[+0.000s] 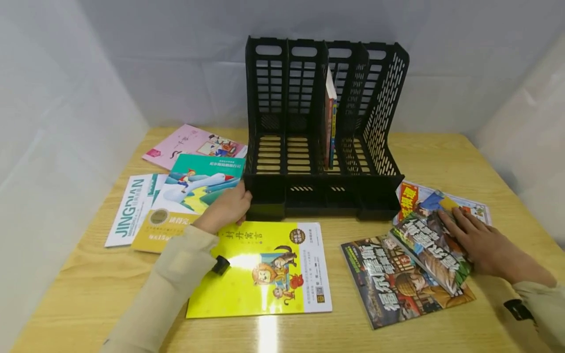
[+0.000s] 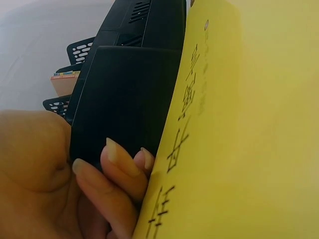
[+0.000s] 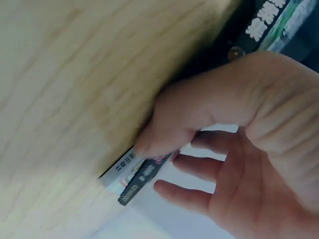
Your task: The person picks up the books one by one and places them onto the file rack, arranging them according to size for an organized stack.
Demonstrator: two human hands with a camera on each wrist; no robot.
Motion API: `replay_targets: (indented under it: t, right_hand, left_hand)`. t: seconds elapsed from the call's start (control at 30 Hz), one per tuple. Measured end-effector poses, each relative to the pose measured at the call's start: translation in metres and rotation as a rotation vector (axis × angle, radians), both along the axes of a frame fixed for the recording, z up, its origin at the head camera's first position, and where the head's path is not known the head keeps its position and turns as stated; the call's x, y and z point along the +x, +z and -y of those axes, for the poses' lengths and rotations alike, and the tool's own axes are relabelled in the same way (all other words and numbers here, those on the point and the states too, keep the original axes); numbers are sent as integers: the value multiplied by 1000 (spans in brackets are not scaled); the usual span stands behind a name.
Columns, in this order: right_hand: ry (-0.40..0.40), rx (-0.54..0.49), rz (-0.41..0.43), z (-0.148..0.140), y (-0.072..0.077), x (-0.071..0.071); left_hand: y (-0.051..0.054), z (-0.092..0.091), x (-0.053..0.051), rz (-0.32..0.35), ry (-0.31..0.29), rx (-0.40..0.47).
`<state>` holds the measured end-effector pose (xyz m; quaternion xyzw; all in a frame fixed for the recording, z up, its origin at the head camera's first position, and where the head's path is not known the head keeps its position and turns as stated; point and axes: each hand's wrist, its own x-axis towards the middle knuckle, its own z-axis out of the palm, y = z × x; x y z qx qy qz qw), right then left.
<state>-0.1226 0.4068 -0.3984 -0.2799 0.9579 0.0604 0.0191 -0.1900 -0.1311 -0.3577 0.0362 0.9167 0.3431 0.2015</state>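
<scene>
A left hand [image 1: 231, 206] grips the corner of a black rack [image 1: 304, 203]; a right hand [image 1: 48, 250] lies over a small comic.

Nearest on the table [image 1: 110, 289] are a large dark comic [image 1: 388, 294] at right and a yellow book [image 1: 269, 269] beneath the left forearm. The small comic [image 1: 434, 255] lies aslant on the large one and overlaps a bright comic [image 1: 408, 193] by the rack's right front corner. The right thumb and fingers touch the small comic; I cannot tell whether they pinch it. The left fingers curl round the rack's left front corner, just behind the yellow book. Left of them, a green book [image 1: 203, 186] overlaps a white book [image 1: 130, 211] and, farther back, a pink book [image 1: 194, 144]. In the rack's third slot from the left, thin books [image 1: 330, 122] stand upright.
</scene>
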Motion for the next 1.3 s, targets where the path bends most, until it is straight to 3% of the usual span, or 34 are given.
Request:
replay_targets:
  t: [0.17,0.27,0.47,0.87,1.3]
  right_hand:
    - [-22,-90,147,2,13,-5]
    - [-24,-119,158,2,20,-7]
    - [18,-142,50,1,21,-2]
    - [36,-186,-17,-4,12,2]
    - [0,-196,-102,-8,9,-18]
  left_hand:
    - [1,2,1,4,-1,4]
    - [0,3,2,1,-1,9]
    - [-3,4,4,5,-4,-1]
    - [-2,3,2,-3,-15,-5]
    - [1,2,-1,-6,-25,-10]
